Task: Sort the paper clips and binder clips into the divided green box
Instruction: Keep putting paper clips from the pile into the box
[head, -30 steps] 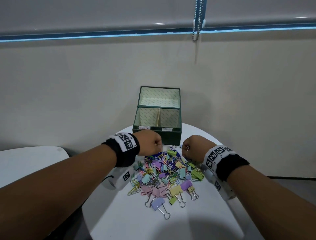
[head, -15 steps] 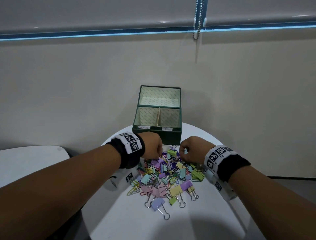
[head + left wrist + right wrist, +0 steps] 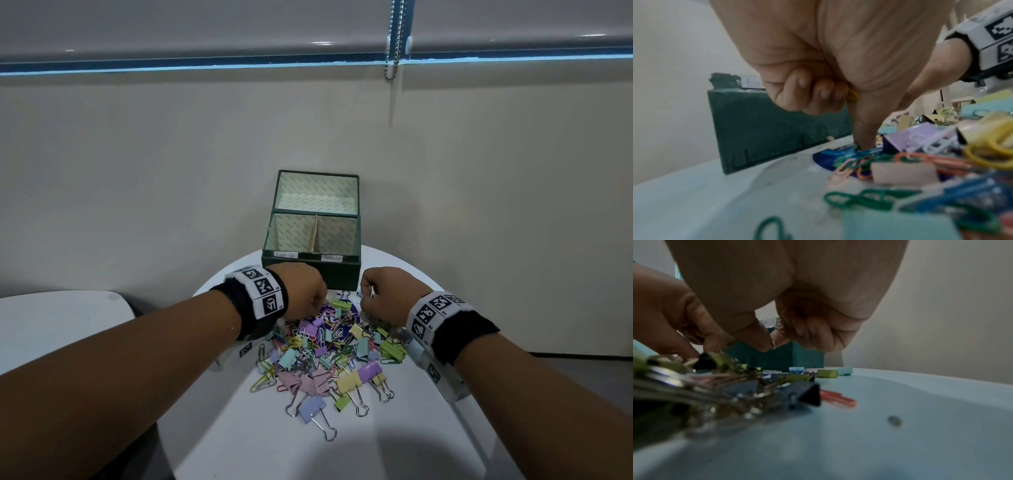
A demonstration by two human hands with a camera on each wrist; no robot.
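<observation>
The green box (image 3: 310, 270) stands open at the back of the table, with two labelled front compartments that look bare. A heap of pastel binder clips and coloured paper clips (image 3: 329, 346) lies in front of it. My left hand (image 3: 317, 301) reaches down at the heap's far left edge. In the left wrist view its curled fingers hold a yellow paper clip (image 3: 852, 96) while one finger presses on blue clips (image 3: 863, 144). My right hand (image 3: 368, 298) hovers over the far right edge with its fingers curled. A silver wire loop, apparently a binder clip's handle (image 3: 371, 291), shows in its grip.
The round white table (image 3: 342, 445) has bare surface in front of the heap and on the right. A second white surface (image 3: 61, 318) lies to the left. The box's raised lid (image 3: 317, 195) leans against the wall.
Both hands have sunk a little from in front of the box onto the far edge of the heap. The left fingers now touch the clips.
</observation>
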